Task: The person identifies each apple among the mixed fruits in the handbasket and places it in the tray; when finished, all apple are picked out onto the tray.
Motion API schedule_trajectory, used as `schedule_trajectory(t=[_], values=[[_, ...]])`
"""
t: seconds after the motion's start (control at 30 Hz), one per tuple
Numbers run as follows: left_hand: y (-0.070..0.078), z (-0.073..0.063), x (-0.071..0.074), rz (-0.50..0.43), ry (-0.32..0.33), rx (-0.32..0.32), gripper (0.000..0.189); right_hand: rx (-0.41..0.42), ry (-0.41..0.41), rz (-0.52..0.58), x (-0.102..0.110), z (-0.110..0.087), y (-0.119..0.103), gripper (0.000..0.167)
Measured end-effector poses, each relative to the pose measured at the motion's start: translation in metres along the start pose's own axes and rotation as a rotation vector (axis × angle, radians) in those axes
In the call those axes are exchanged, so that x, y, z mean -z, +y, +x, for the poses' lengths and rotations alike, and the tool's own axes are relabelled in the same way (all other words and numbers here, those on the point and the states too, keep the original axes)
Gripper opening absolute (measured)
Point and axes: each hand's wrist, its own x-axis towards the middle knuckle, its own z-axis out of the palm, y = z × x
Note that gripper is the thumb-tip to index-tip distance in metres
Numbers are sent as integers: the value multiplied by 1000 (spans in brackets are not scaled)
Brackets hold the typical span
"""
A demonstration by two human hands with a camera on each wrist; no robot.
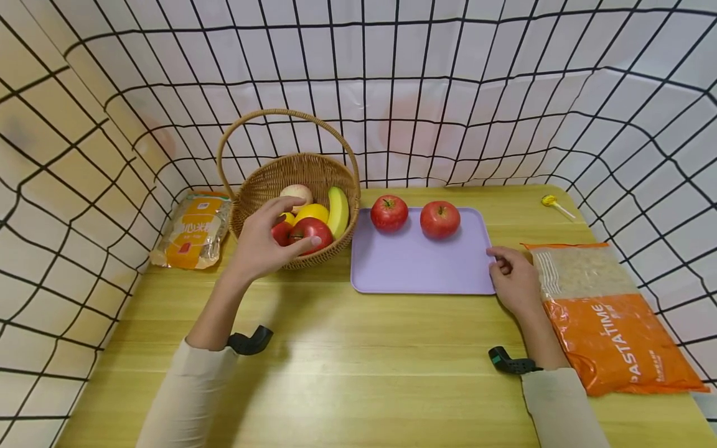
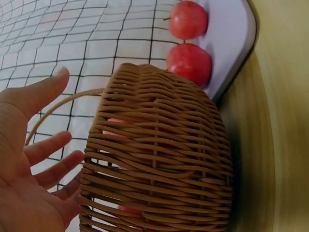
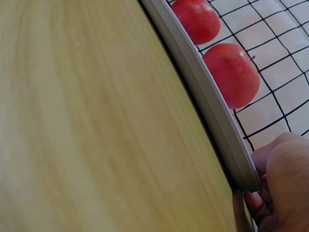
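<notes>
My left hand hovers at the front left of a wicker basket, thumb and fingers spread apart with nothing between them. Just beyond the fingers, inside the basket, lie a dark red apple, yellow fruit, a paler apple and a banana. In the left wrist view the basket's woven side hides most of the fruit. At the right, my right hand pinches the edge of a purple tray, fingers curled at its rim. Two red apples sit towards the tray's back.
An orange and clear pasta bag lies right of my right forearm. A yellow lollipop is at the back right. Left of the basket lies another food packet. White cloth with a black grid encloses the wooden table.
</notes>
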Motion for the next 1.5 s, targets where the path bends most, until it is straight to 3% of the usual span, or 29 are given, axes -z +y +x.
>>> schedule_trajectory(t=[0.3,0.73,1.07,1.37,1.5], values=[[-5,1,-1,62,-81,92,72,18,19,5,1,-1,-1,33],[-11,3,-8,125,-141,147,75,28,15,9,3,0,-2,33],[-9,7,-12,225,-207,121,75,33,30,5,2,0,0,32],[-10,12,-11,303,-354,97,76,37,23,7,0,0,1,32],[-11,13,-11,303,-345,100,75,33,17,5,-1,1,2,32]])
